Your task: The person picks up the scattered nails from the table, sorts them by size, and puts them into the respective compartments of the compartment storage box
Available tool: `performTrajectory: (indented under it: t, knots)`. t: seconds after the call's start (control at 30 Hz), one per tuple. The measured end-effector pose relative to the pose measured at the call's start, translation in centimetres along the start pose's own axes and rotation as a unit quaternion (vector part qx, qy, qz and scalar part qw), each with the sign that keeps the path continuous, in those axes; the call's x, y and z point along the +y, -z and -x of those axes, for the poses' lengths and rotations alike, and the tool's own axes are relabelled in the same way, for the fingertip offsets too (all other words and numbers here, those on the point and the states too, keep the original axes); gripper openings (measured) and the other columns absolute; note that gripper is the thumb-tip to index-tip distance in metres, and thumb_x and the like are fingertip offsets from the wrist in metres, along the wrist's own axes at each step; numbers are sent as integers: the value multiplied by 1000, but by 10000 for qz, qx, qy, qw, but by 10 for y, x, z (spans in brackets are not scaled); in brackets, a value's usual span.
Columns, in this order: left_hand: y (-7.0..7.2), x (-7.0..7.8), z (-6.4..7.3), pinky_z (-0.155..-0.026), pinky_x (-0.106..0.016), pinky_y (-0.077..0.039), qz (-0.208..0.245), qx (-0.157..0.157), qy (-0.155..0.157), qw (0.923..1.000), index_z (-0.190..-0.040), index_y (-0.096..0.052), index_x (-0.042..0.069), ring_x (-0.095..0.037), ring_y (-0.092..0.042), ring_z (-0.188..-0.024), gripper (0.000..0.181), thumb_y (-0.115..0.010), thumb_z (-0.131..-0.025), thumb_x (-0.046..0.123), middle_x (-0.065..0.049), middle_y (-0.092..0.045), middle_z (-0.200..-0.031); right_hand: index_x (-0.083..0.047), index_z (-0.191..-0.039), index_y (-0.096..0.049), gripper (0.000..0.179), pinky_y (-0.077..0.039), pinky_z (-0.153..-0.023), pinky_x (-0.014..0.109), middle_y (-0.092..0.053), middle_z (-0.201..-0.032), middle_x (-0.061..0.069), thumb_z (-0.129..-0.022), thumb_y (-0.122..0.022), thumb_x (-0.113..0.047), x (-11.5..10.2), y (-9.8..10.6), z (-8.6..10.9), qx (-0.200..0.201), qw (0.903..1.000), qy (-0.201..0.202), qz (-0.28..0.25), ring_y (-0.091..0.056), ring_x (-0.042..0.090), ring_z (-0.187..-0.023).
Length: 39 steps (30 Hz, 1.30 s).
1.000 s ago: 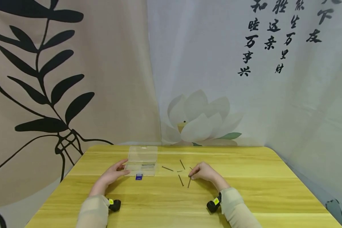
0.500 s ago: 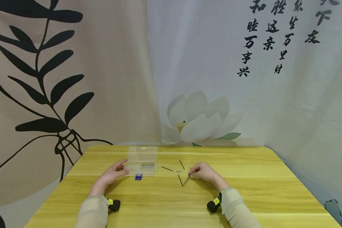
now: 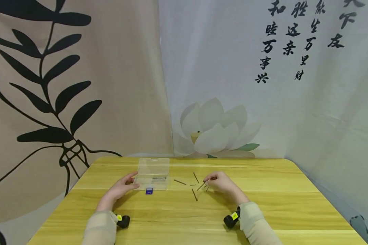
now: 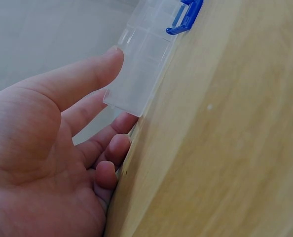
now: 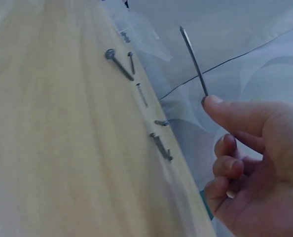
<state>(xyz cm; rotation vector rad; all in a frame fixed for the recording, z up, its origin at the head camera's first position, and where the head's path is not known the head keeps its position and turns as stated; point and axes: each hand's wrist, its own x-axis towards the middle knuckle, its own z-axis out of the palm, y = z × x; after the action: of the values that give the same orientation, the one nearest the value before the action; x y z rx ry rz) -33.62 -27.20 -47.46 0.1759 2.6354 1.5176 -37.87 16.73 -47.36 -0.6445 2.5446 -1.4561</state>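
Note:
My left hand holds the left end of a clear plastic box, whose lid stands raised. In the left wrist view, its thumb lies against the box near a blue latch, other fingers curled by the table edge. My right hand pinches a long dark nail by one end, between thumb and forefinger, above the table. The nail's pointed end is free. Loose nails lie around that hand, including one toward the box and one nearer me.
Several thin metal pieces lie inside the box. Another nail and a small metal piece lie between box and right hand. The wooden table ends at a printed curtain.
My right hand has lifted the nail off the table, rising slightly, and the nail has swung so its free end points left. The left hand stays at the box.

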Motion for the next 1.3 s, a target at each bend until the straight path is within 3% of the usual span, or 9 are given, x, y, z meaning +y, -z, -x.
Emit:
performTrajectory:
  t: [0.17, 0.67, 0.9, 1.13, 1.3]
  knots:
    - [0, -1, -1, -96, -58, -35, 38, -21, -17, 10000, -150, -29, -3, -43, -38, -122, 71, -66, -94, 20, -32, -38, -134, -6, -102, -74, 15, -47, -78, 39, -66, -103, 5, -92, -67, -14, -9, 5, 0, 274, 9996, 63, -53, -56, 20, -91]
    - [0, 0, 0, -99, -59, -33, -35, -15, 100, 9999, -150, -30, 1, -43, -37, -125, 72, -67, -93, 24, -29, -39, -136, -1, -104, -73, 18, -40, -65, 32, -63, -98, 8, -92, -68, -12, -4, -1, -3, 497, 9980, 382, -93, -45, 19, -76]
    - [0, 2, 0, -101, -59, -31, -53, -5, 91, 9999, -150, -31, 0, -44, -36, -126, 72, -68, -92, 24, -31, -39, -137, -6, -106, -73, 18, -48, -80, 37, -64, -112, 7, -94, -65, -17, -10, 1, -1, 816, 9958, 191, -363, -56, 19, -95]
    - [1, -4, 1, -100, -59, -32, -25, 53, 67, 10000, -149, -31, -1, -43, -37, -125, 71, -68, -92, 22, -30, -40, -136, -1, -109, -71, 23, -39, -68, 32, -59, -95, 5, -94, -65, -18, -19, -2, -13, 481, 9955, 785, -241, -44, 18, -78]
    - [0, -3, 1, -97, -58, -35, -91, 90, -54, 9999, -148, -32, -3, -42, -41, -121, 71, -68, -92, 22, -29, -43, -131, 2, -108, -68, 19, -37, -66, 32, -54, -90, 5, -96, -61, -11, -57, -2, -10, 133, 9939, 1097, -19, -40, 18, -76]
